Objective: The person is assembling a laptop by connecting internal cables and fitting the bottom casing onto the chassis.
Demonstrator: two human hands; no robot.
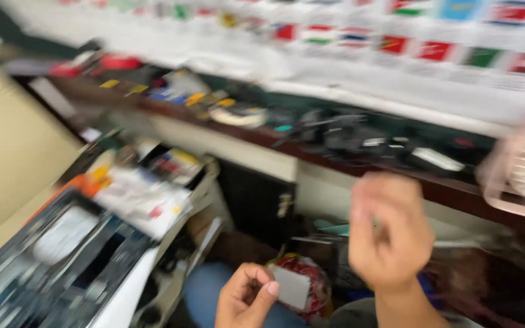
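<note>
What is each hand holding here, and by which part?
Left hand pinches a small grey flat piece by its left edge. Right hand is too blurred to tell.

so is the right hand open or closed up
Closed up: the right hand is raised with its fingers curled in, apparently pinching something small, too blurred to name. The left hand holds a small grey card.

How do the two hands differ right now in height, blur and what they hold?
The left hand sits low and fairly sharp, pinching a small grey flat piece. The right hand is raised higher, closed into a fist and heavily motion-blurred; whatever it grips is too smeared to tell. Both are bare.
</note>
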